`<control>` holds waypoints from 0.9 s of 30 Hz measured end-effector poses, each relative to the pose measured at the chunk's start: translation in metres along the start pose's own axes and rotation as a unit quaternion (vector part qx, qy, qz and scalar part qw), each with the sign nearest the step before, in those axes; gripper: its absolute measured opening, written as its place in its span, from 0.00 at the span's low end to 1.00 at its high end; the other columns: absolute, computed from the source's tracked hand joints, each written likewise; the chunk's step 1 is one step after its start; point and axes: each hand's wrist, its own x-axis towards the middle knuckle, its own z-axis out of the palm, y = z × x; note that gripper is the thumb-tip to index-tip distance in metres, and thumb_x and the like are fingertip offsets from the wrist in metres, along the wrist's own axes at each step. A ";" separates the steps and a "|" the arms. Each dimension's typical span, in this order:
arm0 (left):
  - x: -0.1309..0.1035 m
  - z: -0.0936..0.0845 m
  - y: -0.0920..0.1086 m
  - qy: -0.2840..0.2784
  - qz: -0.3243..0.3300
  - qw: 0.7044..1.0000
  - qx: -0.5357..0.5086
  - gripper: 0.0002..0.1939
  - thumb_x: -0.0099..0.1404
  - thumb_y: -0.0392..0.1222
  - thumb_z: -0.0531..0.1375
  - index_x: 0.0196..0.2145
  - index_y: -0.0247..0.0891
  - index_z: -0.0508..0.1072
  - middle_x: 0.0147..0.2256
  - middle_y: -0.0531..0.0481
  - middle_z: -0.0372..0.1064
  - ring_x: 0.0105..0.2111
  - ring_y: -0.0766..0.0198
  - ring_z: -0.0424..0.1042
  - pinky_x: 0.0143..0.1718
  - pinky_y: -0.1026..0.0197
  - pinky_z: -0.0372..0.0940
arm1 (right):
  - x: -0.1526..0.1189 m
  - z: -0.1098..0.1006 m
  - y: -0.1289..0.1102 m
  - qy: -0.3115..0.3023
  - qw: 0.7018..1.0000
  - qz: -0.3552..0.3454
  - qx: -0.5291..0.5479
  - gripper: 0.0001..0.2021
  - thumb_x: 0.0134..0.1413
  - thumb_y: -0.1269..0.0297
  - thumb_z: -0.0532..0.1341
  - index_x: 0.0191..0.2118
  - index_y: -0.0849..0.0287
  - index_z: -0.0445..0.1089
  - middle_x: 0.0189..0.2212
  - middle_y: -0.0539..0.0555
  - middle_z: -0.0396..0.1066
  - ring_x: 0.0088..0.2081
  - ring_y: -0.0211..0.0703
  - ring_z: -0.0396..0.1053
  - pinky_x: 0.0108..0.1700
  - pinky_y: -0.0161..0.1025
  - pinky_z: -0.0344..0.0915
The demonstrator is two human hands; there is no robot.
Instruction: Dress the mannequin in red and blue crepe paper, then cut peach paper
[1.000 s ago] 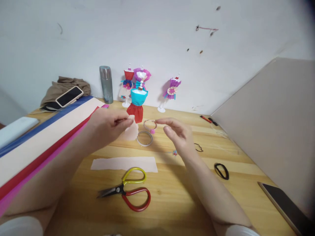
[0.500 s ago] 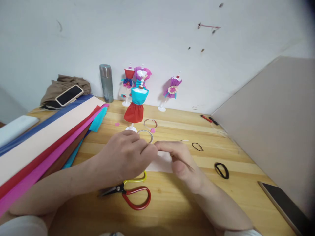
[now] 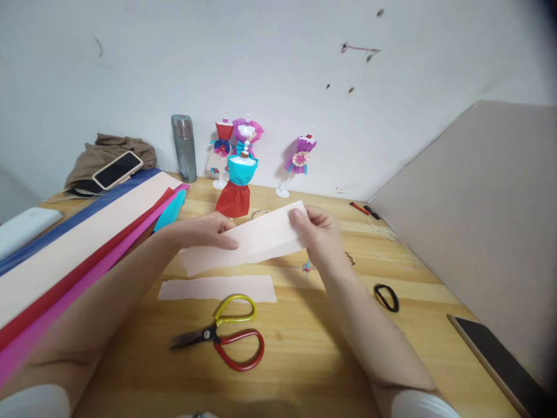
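Observation:
A pale pink strip of crepe paper (image 3: 261, 238) stretches between my two hands above the table, tilted up to the right. My right hand (image 3: 319, 229) pinches its right end, thumb on the front face. At the left part, my left hand (image 3: 209, 230) has its thumb in front of the strip and its fingers behind it, partly hidden. Below lies a second pale strip (image 3: 217, 288), flat on the wood. Scissors (image 3: 217, 334) with one yellow and one red handle rest nearer to me, blades pointing left.
Dressed mini mannequins (image 3: 237, 183) stand toward the wall, beside a grey flask (image 3: 185, 148). Coloured paper sheets (image 3: 96, 226) fan out at left, near a phone (image 3: 117, 170). At right are a black hair tie (image 3: 386, 298), another phone (image 3: 491, 354) and markers (image 3: 364, 209).
My hands, close together before, have moved apart and now hold a pale strip up between them. The lower strip and a small blue-red piece on the table have come into view.

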 end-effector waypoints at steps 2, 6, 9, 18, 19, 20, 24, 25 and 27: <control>0.003 -0.007 -0.009 -0.005 -0.013 1.000 -0.015 0.17 0.54 0.53 0.66 0.32 0.34 0.76 0.28 0.49 0.72 0.25 0.64 0.68 0.24 0.65 0.58 | 0.011 -0.006 0.007 0.026 1.000 -0.004 -0.016 0.17 0.43 0.46 0.68 0.26 0.57 0.75 0.22 0.53 0.74 0.23 0.44 0.68 0.25 0.39 0.63; 0.002 -0.019 -0.014 0.051 -0.050 0.997 -0.016 0.14 0.55 0.51 0.65 0.30 0.35 0.77 0.27 0.50 0.73 0.25 0.65 0.68 0.25 0.66 0.59 | 0.025 -0.017 0.017 0.026 0.999 -0.004 -0.022 0.18 0.46 0.45 0.66 0.29 0.56 0.74 0.24 0.55 0.75 0.27 0.48 0.71 0.29 0.41 0.65; -0.002 -0.026 -0.015 0.073 -0.050 0.996 0.001 0.15 0.56 0.51 0.65 0.30 0.35 0.78 0.27 0.50 0.73 0.26 0.64 0.68 0.28 0.66 0.61 | 0.032 -0.021 0.020 0.026 1.000 0.008 -0.015 0.19 0.43 0.44 0.67 0.28 0.56 0.74 0.25 0.55 0.76 0.27 0.48 0.71 0.29 0.41 0.65; -0.009 -0.040 -0.018 0.131 -0.075 0.989 -0.004 0.15 0.51 0.52 0.67 0.23 0.36 0.75 0.23 0.52 0.70 0.25 0.64 0.67 0.25 0.66 0.60 | 0.037 -0.020 0.024 0.018 0.999 0.038 0.034 0.17 0.35 0.49 0.71 0.25 0.58 0.75 0.24 0.54 0.76 0.26 0.47 0.72 0.29 0.41 0.65; -0.010 -0.041 -0.017 0.139 -0.074 0.987 0.001 0.15 0.50 0.51 0.67 0.21 0.36 0.74 0.22 0.53 0.69 0.24 0.65 0.66 0.24 0.66 0.58 | 0.037 -0.020 0.023 0.014 0.999 0.041 0.033 0.17 0.35 0.49 0.72 0.25 0.58 0.75 0.25 0.54 0.77 0.26 0.46 0.72 0.29 0.41 0.66; -0.010 -0.042 -0.017 0.144 -0.071 0.987 0.004 0.15 0.50 0.51 0.68 0.20 0.37 0.72 0.21 0.53 0.68 0.23 0.66 0.65 0.23 0.66 0.57 | 0.037 -0.020 0.023 0.010 0.999 0.043 0.032 0.17 0.35 0.49 0.72 0.25 0.57 0.75 0.25 0.54 0.77 0.25 0.46 0.71 0.29 0.40 0.66; -0.014 -0.045 -0.018 0.141 -0.063 0.988 -0.008 0.17 0.50 0.53 0.68 0.20 0.37 0.72 0.21 0.54 0.66 0.22 0.67 0.64 0.22 0.67 0.57 | 0.036 -0.020 0.022 -0.010 0.998 0.049 0.043 0.16 0.34 0.50 0.72 0.26 0.57 0.75 0.23 0.54 0.76 0.24 0.44 0.71 0.29 0.40 0.65; -0.014 -0.046 -0.019 0.138 -0.063 0.988 -0.012 0.17 0.50 0.53 0.69 0.21 0.37 0.73 0.21 0.54 0.67 0.23 0.67 0.64 0.22 0.67 0.57 | 0.036 -0.020 0.021 -0.017 0.998 0.050 0.043 0.16 0.33 0.50 0.72 0.26 0.58 0.75 0.23 0.54 0.76 0.24 0.44 0.71 0.29 0.40 0.65; -0.015 -0.048 -0.020 0.133 -0.061 0.989 -0.021 0.17 0.48 0.53 0.69 0.20 0.37 0.72 0.21 0.54 0.67 0.22 0.67 0.64 0.22 0.67 0.57 | 0.035 -0.020 0.021 -0.028 0.998 0.052 0.039 0.17 0.33 0.50 0.72 0.26 0.58 0.75 0.22 0.54 0.76 0.25 0.44 0.71 0.30 0.40 0.66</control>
